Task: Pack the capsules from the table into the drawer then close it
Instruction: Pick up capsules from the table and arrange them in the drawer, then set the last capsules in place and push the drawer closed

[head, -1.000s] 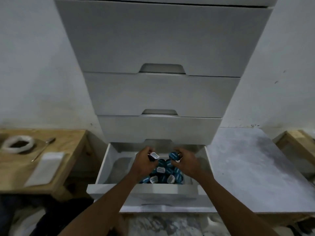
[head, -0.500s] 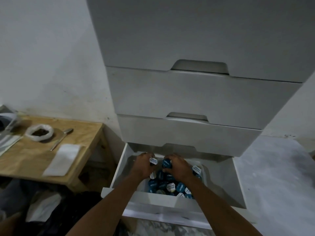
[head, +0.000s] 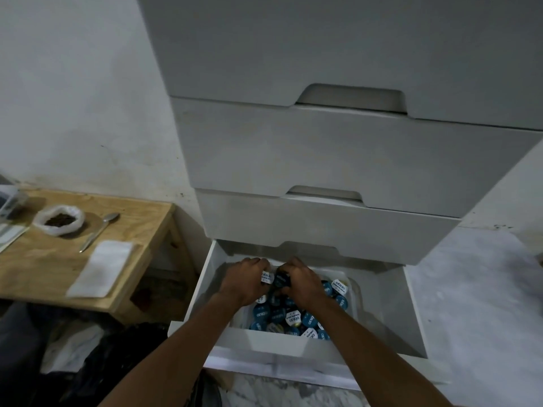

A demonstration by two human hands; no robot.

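Note:
The bottom drawer (head: pixel 390 324) of a white chest stands pulled open. Inside it lies a heap of blue and white capsules (head: pixel 289 317), seemingly in a clear tray. Both my hands are down in the drawer above the heap. My left hand (head: pixel 245 282) holds a capsule with a white lid (head: pixel 267 278) between its fingers. My right hand (head: pixel 302 284) is closed around a dark blue capsule (head: pixel 280 279). The two hands almost touch at the back of the heap.
Three shut drawers (head: pixel 338 160) rise above the open one. On the left is a wooden table (head: pixel 53 268) with a bag of dark grounds (head: pixel 58 220), a spoon (head: pixel 98 232) and a white sachet (head: pixel 101 268). A grey marbled surface (head: pixel 482 304) lies to the right.
The view has swung to the left and lower, so the chest sits further right. My hands, each with a capsule, have sunk deeper into the drawer and drawn together.

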